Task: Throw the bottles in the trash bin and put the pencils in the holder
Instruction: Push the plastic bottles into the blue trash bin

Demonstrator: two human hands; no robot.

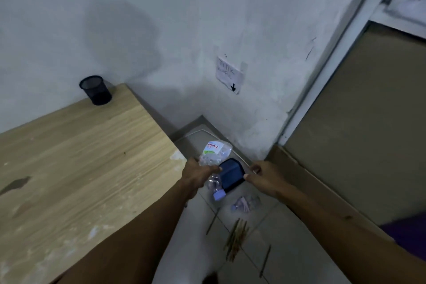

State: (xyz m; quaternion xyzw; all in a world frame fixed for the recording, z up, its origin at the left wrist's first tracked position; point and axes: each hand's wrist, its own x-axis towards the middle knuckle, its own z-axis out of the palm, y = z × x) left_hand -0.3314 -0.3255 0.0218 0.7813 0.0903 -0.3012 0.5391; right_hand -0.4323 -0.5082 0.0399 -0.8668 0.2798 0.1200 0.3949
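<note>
My left hand (197,173) grips a crushed clear plastic bottle (213,154) with a white label and a pale blue cap, held cap-down over the floor. Right beside it stands a small dark blue trash bin (231,174) on the tiles, its opening facing up. My right hand (262,174) hovers at the bin's right edge, fingers curled with nothing in them that I can see. A second crushed bottle (244,204) lies on the floor below the bin. Several pencils (236,235) are scattered on the tiles nearer to me. A black mesh holder (95,90) stands at the desk's far corner.
A light wooden desk (80,168) fills the left side, its right edge close to my left arm. White walls meet in a corner behind the bin, with a paper note (229,75) taped on. A brown board (359,122) leans at the right.
</note>
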